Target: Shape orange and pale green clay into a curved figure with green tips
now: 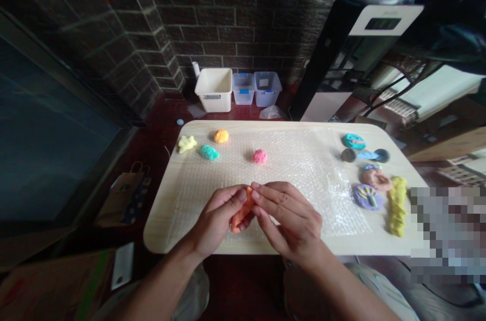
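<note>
Between my hands, above the near part of the table, is a piece of orange modelling clay (239,219), stretched long and tilted. My left hand (216,214) is closed around it, thumb on top. The fingers of my right hand (290,214) pinch its upper end from the right. Beyond them a pink clay ball (260,156) lies on the bubble wrap (304,174). Farther left are an orange-yellow clay lump (221,135), a teal clay lump (209,152) and a pale yellow clay piece (187,144).
On the table's (163,232) right side lie a teal clay disc (354,141), a grey-and-blue dumbbell shape (366,155), a purple disc (367,197), a brownish piece (375,178) and a yellow strip (397,207). Behind the table stand plastic bins (214,90) and a water dispenser (334,57).
</note>
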Available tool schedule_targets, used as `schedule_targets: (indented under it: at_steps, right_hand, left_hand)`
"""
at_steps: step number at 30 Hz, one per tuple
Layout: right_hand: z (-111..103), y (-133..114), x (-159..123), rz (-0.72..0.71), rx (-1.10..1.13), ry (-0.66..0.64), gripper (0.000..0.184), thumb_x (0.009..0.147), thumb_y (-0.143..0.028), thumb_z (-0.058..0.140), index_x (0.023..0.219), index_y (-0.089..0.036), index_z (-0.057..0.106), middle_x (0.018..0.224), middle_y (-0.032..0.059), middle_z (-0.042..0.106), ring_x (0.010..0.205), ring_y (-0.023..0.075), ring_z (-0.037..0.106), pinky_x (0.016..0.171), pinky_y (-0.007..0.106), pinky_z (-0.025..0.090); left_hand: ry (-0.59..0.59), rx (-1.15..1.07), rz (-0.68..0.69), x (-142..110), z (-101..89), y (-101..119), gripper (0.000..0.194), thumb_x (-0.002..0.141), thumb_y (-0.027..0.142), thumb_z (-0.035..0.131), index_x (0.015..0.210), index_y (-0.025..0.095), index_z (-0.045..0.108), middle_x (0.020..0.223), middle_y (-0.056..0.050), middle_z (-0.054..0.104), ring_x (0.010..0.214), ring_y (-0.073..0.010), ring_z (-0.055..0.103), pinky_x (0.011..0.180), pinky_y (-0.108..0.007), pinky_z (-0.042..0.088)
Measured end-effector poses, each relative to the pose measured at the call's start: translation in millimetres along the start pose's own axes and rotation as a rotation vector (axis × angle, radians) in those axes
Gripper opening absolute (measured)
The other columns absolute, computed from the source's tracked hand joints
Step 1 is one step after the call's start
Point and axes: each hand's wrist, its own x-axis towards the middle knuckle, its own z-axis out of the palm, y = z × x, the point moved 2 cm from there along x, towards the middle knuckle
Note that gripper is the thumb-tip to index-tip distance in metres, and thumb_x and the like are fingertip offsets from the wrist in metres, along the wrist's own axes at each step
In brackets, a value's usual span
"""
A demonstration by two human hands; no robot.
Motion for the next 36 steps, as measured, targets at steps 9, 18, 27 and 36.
schedule_targets:
  at_steps: [9, 18, 27, 36]
  right_hand:
    - [2, 4, 1, -0.009, 0.035, -0.035, 0.057, 0.089, 0.004, 0.069, 0.142, -0.019, 0.067, 0.119, 0.0152, 0.079, 0.104, 0.0262, 0.074, 0.084, 0.045, 0.063]
    - [8, 14, 2, 0.48, 0.522, -0.007, 0.032, 0.092, -0.01, 0.077, 0.116, -0.031, 0.083, 0.109, 0.0087, 0.081, 0.099, 0.0235, 0.076, 0.084, 0.04, 0.063]
    - [10, 21, -1, 0.646, 0.766, -0.015, 0.023, 0.093, -0.015, 0.078, 0.109, -0.03, 0.085, 0.105, 0.0059, 0.078, 0.08, 0.016, 0.074, 0.07, 0.031, 0.062]
    - [7, 19, 0, 0.537, 0.611, -0.026, 0.029, 0.092, -0.017, 0.08, 0.117, -0.033, 0.083, 0.112, 0.007, 0.077, 0.101, 0.0214, 0.073, 0.087, 0.037, 0.06]
  left_hand:
    - [-0.056, 0.116, -0.017, 1, -2.7, 7, 0.039, 0.104, 0.046, 0.058, 0.085, 0.014, 0.063, 0.066, 0.002, 0.047, 0.059, -0.0094, 0.04, 0.055, -0.024, 0.031]
    - [-0.089, 0.309, -0.003, -2, -7.4, 20, 0.038, 0.103, 0.046, 0.059, 0.09, 0.012, 0.07, 0.073, -0.001, 0.054, 0.066, -0.0114, 0.043, 0.058, -0.025, 0.032]
    - [-0.089, 0.441, 0.011, -2, -7.0, 23, 0.038, 0.099, 0.048, 0.063, 0.085, 0.013, 0.073, 0.073, -0.002, 0.059, 0.067, -0.0127, 0.048, 0.062, -0.027, 0.034]
    - [-0.07, 0.336, 0.014, 1, -8.3, 18, 0.037, 0.099, 0.045, 0.063, 0.086, 0.012, 0.073, 0.072, -0.002, 0.059, 0.064, -0.0114, 0.045, 0.058, -0.026, 0.033]
